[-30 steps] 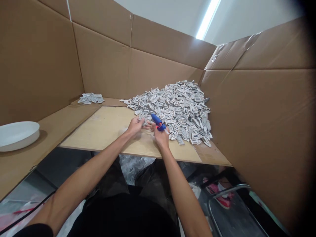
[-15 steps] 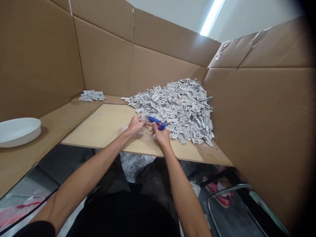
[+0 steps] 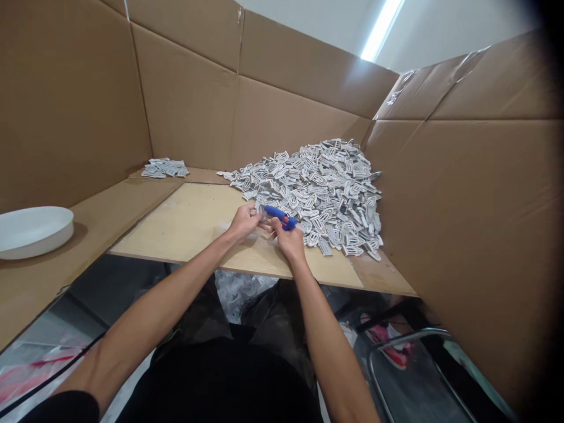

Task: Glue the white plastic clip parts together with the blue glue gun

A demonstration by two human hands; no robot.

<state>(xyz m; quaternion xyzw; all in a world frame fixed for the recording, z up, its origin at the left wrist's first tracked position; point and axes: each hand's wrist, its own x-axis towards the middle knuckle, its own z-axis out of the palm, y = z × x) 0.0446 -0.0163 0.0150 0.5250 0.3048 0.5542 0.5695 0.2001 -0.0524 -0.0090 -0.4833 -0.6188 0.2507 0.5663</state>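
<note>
My right hand (image 3: pixel 289 241) is wrapped round a blue glue gun (image 3: pixel 281 217) with an orange-red part beneath its body. Its nozzle points left, close against a small pale grey slotted piece (image 3: pixel 259 210). That piece is pinched in the fingers of my left hand (image 3: pixel 244 222), just above the board. Both hands are close together at the near edge of a large heap of similar grey slotted pieces (image 3: pixel 317 182). The exact contact between nozzle and piece is too small to make out.
A pale wooden board (image 3: pixel 176 226) forms the work surface, with cardboard walls (image 3: pixel 189 100) on several sides. On the left ledge stands a white basin (image 3: pixel 35 232). A smaller pile of grey pieces (image 3: pixel 165 168) lies in the far left corner. A metal-framed chair (image 3: pixel 414 364) stands below right.
The view has shifted slightly. Both hands keep their grips on the glue gun and the grey piece, with hardly any movement.
</note>
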